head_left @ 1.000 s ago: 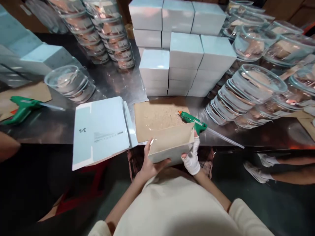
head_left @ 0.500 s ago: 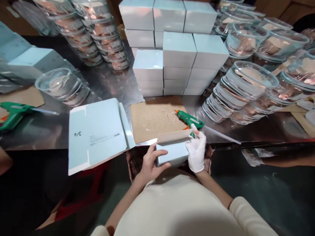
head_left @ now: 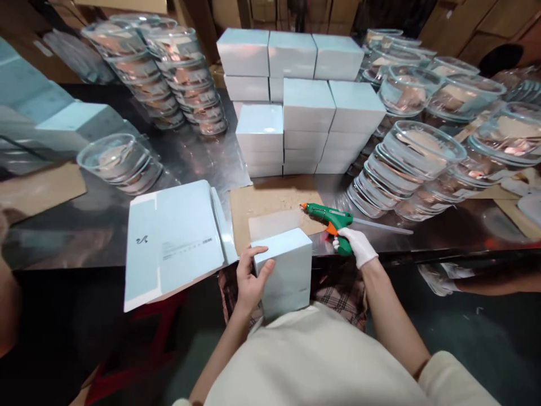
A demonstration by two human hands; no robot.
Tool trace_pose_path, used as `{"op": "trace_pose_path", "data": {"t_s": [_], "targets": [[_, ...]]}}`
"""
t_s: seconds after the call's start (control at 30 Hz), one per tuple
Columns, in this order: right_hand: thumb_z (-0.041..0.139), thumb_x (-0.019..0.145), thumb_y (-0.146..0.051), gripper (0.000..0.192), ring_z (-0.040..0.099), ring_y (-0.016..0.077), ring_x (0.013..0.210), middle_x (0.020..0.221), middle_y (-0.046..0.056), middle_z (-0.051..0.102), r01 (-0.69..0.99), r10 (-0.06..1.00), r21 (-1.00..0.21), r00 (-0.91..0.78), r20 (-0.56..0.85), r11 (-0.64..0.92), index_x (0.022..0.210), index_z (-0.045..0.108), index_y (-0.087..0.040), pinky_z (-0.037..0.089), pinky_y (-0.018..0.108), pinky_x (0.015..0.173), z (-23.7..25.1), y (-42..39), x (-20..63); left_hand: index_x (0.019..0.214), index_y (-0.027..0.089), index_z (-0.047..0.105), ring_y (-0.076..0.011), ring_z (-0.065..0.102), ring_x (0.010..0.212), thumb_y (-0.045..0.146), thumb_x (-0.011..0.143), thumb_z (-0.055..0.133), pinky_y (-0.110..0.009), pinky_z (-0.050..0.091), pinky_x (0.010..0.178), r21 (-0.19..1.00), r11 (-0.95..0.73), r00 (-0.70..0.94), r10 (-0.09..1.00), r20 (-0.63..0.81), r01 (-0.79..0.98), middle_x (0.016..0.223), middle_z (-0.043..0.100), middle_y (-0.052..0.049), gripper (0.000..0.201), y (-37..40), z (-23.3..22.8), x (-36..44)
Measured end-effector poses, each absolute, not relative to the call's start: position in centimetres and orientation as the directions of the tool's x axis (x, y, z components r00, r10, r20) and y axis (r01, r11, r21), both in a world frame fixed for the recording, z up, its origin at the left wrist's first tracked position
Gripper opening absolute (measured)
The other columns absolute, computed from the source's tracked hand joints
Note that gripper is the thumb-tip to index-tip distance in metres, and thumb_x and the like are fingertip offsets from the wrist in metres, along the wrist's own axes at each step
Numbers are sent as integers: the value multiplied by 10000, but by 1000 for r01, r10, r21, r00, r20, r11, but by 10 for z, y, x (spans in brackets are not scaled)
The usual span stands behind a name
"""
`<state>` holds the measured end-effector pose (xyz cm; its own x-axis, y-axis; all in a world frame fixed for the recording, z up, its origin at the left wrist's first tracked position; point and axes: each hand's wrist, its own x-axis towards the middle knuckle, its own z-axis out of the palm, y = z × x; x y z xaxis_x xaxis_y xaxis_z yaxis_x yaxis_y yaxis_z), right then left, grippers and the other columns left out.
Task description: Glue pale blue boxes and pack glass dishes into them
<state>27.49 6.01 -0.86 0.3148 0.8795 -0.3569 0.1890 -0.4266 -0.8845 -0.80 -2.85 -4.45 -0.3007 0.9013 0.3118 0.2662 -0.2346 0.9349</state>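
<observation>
My bare left hand grips the left side of a light blue carton, thumb on the near face and fingers over the top edge. The carton stands upright against the table's front edge, close to my body, and a pale flap sticks out behind it. My right hand, in a white glove, is wrapped around the handle of a green glue gun. The gun's orange nozzle points left over a cardboard sheet, and a clear glue stick extends from its back.
Flat blue cartons lie at left, overhanging the edge. Stacked finished boxes stand behind the cardboard. Round clear containers are piled at right, with more stacks at back left. Part of another person's arm shows at far left.
The carton has been turned upright in my left hand. My right hand has left the carton and closed around the glue gun's handle. The green gun at far left is out of view.
</observation>
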Motion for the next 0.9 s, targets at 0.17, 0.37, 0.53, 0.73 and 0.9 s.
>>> {"op": "trace_pose_path", "data": {"t_s": [0.17, 0.37, 0.53, 0.73, 0.9], "targets": [[785, 667, -521, 438, 705, 188, 632, 784, 43, 764, 75, 909, -979, 391, -146, -190, 905, 569, -224, 566, 296, 564, 10, 36, 254, 1031, 249, 743, -232, 671, 1028, 462, 899, 767, -338, 504, 942, 947, -214, -304, 910, 283, 241, 1047, 721, -39, 252, -17, -28, 2], [800, 803, -471, 384, 585, 145, 540, 749, 6, 727, 94, 988, -995, 154, -30, -45, 1085, 735, -219, 527, 295, 509, 43, 11, 233, 1036, 239, 732, -219, 664, 1006, 460, 917, 757, -336, 509, 931, 924, -283, -309, 882, 356, 256, 1025, 711, -47, 252, -3, -5, 19], [733, 863, -491, 312, 680, 190, 624, 870, 73, 783, 281, 995, -955, -30, 92, 96, 960, 740, -195, 594, 346, 593, 40, -1, 225, 1063, 241, 724, -208, 676, 990, 446, 928, 754, -330, 520, 919, 917, -289, -301, 880, 368, 275, 1037, 710, -39, 247, 1, -6, 29], [772, 795, -360, 182, 681, 209, 674, 755, 28, 713, 394, 970, -887, -134, 202, 239, 760, 642, -238, 610, 367, 694, 35, -1, 207, 1067, 227, 707, -227, 677, 1063, 408, 951, 734, -354, 521, 967, 900, -357, -282, 862, 420, 251, 1061, 725, -50, 216, 1, -12, 32], [728, 814, -379, 198, 639, 179, 628, 717, 14, 686, 501, 949, -807, -141, 282, 314, 752, 624, -223, 567, 326, 653, 32, 3, 208, 1045, 235, 721, -240, 681, 1082, 443, 925, 753, -396, 511, 1027, 903, -325, -311, 859, 406, 282, 1046, 740, -54, 243, -3, -13, 34]]}}
